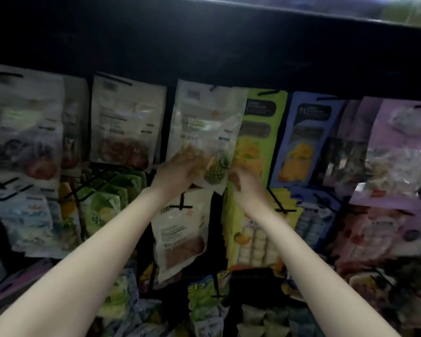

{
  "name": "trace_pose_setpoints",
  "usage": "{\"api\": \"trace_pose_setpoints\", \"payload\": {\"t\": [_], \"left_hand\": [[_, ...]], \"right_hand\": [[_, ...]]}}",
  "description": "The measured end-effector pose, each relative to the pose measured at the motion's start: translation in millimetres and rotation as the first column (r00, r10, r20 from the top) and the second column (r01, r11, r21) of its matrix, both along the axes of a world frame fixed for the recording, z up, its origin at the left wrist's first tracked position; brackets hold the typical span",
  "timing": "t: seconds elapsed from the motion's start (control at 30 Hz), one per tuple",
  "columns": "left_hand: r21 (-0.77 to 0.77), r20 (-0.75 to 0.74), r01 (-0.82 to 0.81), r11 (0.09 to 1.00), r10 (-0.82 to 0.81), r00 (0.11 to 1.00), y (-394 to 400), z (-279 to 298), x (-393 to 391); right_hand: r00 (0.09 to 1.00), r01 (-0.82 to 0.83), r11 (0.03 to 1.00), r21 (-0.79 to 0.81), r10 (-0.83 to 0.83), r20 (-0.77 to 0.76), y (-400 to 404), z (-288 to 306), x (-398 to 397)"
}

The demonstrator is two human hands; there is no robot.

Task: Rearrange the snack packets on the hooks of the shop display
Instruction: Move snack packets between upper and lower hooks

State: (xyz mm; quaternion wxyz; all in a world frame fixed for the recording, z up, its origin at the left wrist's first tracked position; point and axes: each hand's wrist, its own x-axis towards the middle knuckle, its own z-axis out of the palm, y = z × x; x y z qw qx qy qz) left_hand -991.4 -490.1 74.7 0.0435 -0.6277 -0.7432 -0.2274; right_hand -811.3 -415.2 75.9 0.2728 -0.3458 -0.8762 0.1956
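A white snack packet with a pineapple picture (204,122) hangs from a black hook (213,88) in the top row, centre. My left hand (175,173) grips its lower left edge, fingers curled around the bottom. My right hand (241,182) is at the packet's lower right corner, blurred, so whether it holds the packet is unclear. Below hangs another white packet with reddish contents (180,237) on a hook (182,206).
Neighbouring top-row packets: white with red fruit (127,125), green-yellow (260,142), blue (306,139), lilac (404,152). Green packets (105,203) and a yellow pack (255,239) fill the lower rows. A dark shelf edge (229,45) overhangs above. Hooks stick out between the rows.
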Motion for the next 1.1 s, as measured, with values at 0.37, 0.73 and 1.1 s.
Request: {"api": "trace_pose_setpoints", "payload": {"t": [0.37, 0.73, 1.1], "left_hand": [[-0.041, 0.355, -0.359, 0.932, 0.35, 0.867, -75, -72, -2], [0.247, 0.128, -0.276, 0.929, 0.251, 0.96, -102, -46, 10], [0.295, 0.274, -0.091, 0.951, 0.007, 0.962, -160, 3, 6]], "right_hand": [[0.965, -0.257, 0.959, -0.118, 0.261, 0.016, 0, -72, -30], [0.951, -0.289, 0.939, -0.189, 0.304, 0.056, -10, -62, -13], [0.915, -0.355, 0.931, -0.083, 0.329, -0.232, -69, -9, 7]]}}
